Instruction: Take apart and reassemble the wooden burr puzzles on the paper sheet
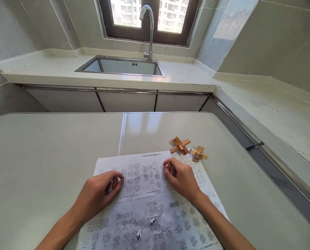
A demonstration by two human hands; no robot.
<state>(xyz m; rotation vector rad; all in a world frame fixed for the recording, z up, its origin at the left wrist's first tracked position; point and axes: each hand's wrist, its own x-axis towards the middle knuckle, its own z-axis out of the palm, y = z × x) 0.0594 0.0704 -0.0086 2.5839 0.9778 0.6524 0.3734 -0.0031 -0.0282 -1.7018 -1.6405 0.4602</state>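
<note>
A large creased instruction sheet [134, 205] printed with small puzzle diagrams lies on the table, with a few torn holes near its lower middle. My left hand [100, 187] rests on the sheet's left part, fingers curled in toward the thumb, and no object shows in it. On the upper right part is my right hand [181, 175], likewise curled closed with nothing visible in it. Just beyond it sits a wooden interlocking puzzle [180, 145] marked 2. A second, paler wooden puzzle [198, 153] stands beside that one, at the sheet's top right corner.
The pale table [53, 149] has a seam strip [122, 133] running across it. Past its far edge are a counter with a steel sink [121, 66], a tall faucet [151, 33] and a window [149, 21]. Another counter [269, 107] runs along the right.
</note>
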